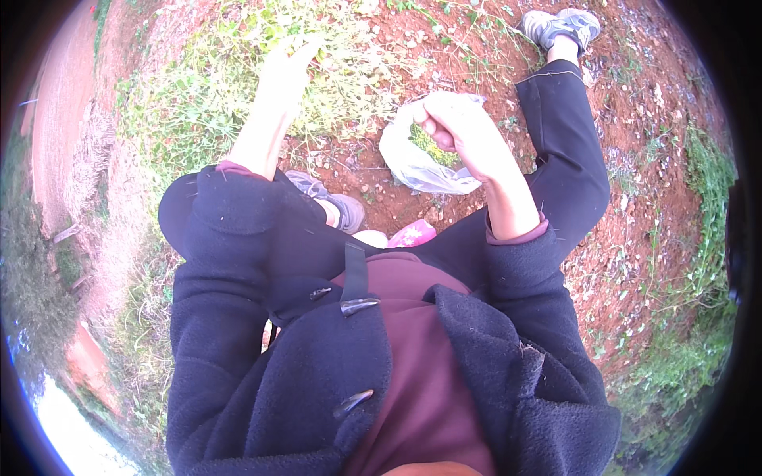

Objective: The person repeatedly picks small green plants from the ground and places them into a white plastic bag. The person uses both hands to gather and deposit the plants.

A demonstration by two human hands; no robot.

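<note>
Left hand [287,71]: positioned at the leafy green plants [349,91]; glare obscures the fingertips, so I cannot tell their spread or grip. Right hand [456,127]: located over the translucent plastic bag [432,181], fingers curled inward, any held item hidden. Bag rests on reddish soil [496,51], green leaves [431,145] inside.

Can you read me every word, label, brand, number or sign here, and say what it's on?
No readable text anywhere in the picture.
White plastic bag: no lettering I can make out.
Pink patterned item: pale markings, too small and blurred to tell what they are.
Shoes: any marks are too small to read.
</note>
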